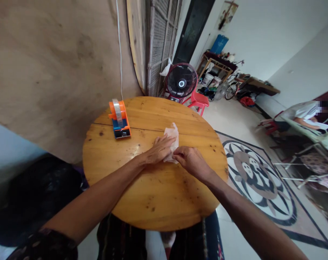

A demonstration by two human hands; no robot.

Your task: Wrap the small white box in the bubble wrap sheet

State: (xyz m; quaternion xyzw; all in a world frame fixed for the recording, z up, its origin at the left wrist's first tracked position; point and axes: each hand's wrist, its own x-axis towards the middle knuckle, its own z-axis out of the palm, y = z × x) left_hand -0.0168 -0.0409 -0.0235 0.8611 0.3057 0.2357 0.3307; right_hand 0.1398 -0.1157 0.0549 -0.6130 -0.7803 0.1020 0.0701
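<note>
A thin, crumpled, whitish sheet [171,133] lies on the round wooden table [150,191]; whether it is tissue or plastic film I cannot tell. My left hand [161,148] rests flat across it with the fingers stretched out. At its near right edge, my right hand [190,159] is closed in a pinch, thumb against forefinger, on the sheet's lower corner. The fingers partly cover the sheet. To the left, apart from both hands, stands an orange and blue tape dispenser [120,121] with a roll of clear tape in it.
A plywood panel [58,72] borders the table's left side. Beyond the far edge are a dark red fan [181,81] and a red plastic stool [199,99]. At the right, another person [301,112] sits by a table with paper. A black bag [39,195] lies at lower left.
</note>
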